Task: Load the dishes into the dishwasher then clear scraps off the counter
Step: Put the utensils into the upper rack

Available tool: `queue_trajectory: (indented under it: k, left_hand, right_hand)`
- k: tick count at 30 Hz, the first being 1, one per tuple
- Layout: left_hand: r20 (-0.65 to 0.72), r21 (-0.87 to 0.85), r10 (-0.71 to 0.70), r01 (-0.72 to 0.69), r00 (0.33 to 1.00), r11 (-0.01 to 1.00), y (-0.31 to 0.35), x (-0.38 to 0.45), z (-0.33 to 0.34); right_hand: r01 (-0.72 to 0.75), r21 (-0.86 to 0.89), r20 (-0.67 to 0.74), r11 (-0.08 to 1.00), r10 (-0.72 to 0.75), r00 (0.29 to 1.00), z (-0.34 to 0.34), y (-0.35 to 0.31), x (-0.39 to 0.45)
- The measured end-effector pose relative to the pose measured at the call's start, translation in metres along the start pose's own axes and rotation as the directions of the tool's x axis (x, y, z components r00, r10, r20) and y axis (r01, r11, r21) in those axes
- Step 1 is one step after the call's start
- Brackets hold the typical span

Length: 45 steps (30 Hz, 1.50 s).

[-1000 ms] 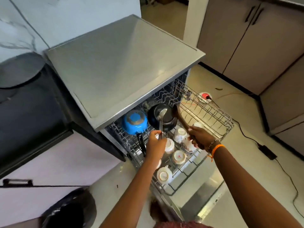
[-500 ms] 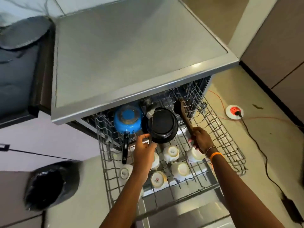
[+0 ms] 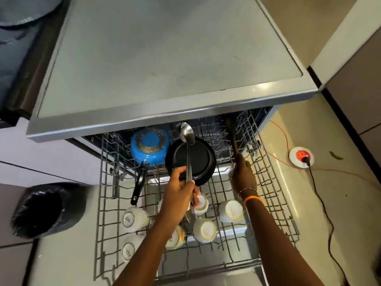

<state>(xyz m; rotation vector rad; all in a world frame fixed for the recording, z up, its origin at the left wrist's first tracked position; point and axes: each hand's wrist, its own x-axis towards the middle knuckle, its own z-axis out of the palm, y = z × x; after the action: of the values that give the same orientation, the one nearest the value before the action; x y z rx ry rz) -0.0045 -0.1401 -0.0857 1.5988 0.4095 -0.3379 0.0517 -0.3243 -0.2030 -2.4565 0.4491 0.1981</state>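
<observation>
Left hand point(image 3: 181, 188) grip closed on the handle of a steel serving spoon point(image 3: 188, 149); bowl end points up and away, over the black pan point(image 3: 190, 161). Long axis runs near-vertical in frame, away from the grip. Right hand point(image 3: 244, 174) grip closed on a wooden spoon point(image 3: 233, 139), head deep at the rack point(image 3: 274, 193) back right. Both utensils above the pulled-out rack, not yet set down. Open slots lie right of the pan, so the right hand is nearer.

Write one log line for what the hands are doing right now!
left hand: holds metal spoon | right hand: holds wooden spoon | both over rack | cups upside down
</observation>
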Motion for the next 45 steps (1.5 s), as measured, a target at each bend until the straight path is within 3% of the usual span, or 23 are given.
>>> queue_trajectory:
  k: [6, 10, 13, 14, 16, 18, 22, 25, 26, 28, 29, 31, 33, 36, 42, 45]
  left_hand:
    - [0.061, 0.036, 0.029, -0.031, 0.998, 0.999, -0.008, 0.003, 0.017]
    - [0.080, 0.190, 0.040, -0.054, 0.996, 0.980, -0.011, 0.008, 0.026]
    - [0.062, 0.256, 0.028, -0.043, 0.998, 0.966, -0.013, 0.014, 0.039]
    - [0.050, 0.271, 0.034, -0.046, 0.998, 0.962, -0.013, 0.015, 0.044]
    - [0.032, 0.314, 0.053, -0.061, 0.998, 0.947, -0.011, 0.018, 0.056]
    - [0.018, 0.386, 0.072, -0.073, 0.997, 0.920, -0.011, 0.021, 0.064]
    - [0.040, 0.362, 0.049, -0.060, 0.998, 0.930, -0.017, 0.029, 0.074]
    - [0.055, 0.449, 0.088, -0.104, 0.995, 0.887, -0.028, 0.032, 0.072]
    - [0.079, 0.582, 0.124, -0.147, 0.989, 0.800, -0.029, 0.035, 0.069]
    - [0.170, 0.833, 0.187, -0.243, 0.967, 0.498, -0.033, 0.039, 0.060]
    - [0.215, 0.881, 0.187, -0.273, 0.959, 0.387, -0.035, 0.043, 0.056]
    - [0.273, 0.919, 0.122, -0.296, 0.954, 0.262, -0.041, 0.050, 0.050]
    - [0.289, 0.938, 0.053, -0.294, 0.956, 0.184, -0.049, 0.057, 0.049]
    - [0.242, 0.962, 0.058, -0.248, 0.968, 0.113, -0.059, 0.067, 0.049]
    - [0.181, 0.981, 0.129, -0.188, 0.975, 0.044, -0.067, 0.068, 0.046]
    - [0.178, 0.983, 0.136, -0.184, 0.975, 0.027, -0.061, 0.069, 0.045]
  right_hand:
    - [0.043, -0.127, 0.009, 0.991, -0.042, 0.999, 0.005, 0.016, 0.019]
    - [0.053, -0.063, 0.033, 0.997, -0.051, 0.998, 0.006, 0.021, 0.025]
    - [0.060, 0.141, -0.031, 0.988, -0.056, 0.998, -0.002, 0.008, 0.008]
    - [0.029, 0.283, 0.005, 0.959, -0.032, 0.999, -0.012, -0.003, -0.007]
    - [-0.104, 0.570, 0.252, 0.815, -0.054, 0.966, -0.034, -0.022, -0.045]
    - [-0.244, 0.684, 0.449, 0.687, -0.134, 0.883, -0.044, -0.033, -0.077]
    - [-0.335, 0.784, 0.487, 0.522, -0.184, 0.854, -0.046, -0.027, -0.100]
    - [-0.342, 0.803, 0.479, 0.487, -0.189, 0.857, -0.053, -0.025, -0.087]
    - [-0.336, 0.798, 0.475, 0.501, -0.178, 0.862, -0.054, -0.024, -0.080]
    - [-0.255, 0.740, 0.434, 0.622, -0.153, 0.888, -0.053, -0.022, -0.065]
    - [-0.191, 0.690, 0.395, 0.698, -0.142, 0.908, -0.049, -0.020, -0.056]
    - [-0.060, 0.576, 0.317, 0.815, -0.154, 0.936, -0.037, -0.015, -0.040]
    - [0.073, 0.451, 0.258, 0.889, -0.209, 0.943, -0.023, -0.009, -0.025]
    - [0.219, 0.235, 0.190, 0.947, -0.265, 0.945, -0.008, -0.004, -0.007]
    - [0.231, -0.074, 0.230, 0.970, -0.209, 0.950, 0.019, 0.002, 0.007]
    - [0.230, -0.069, 0.229, 0.971, -0.209, 0.951, 0.031, 0.006, 0.008]
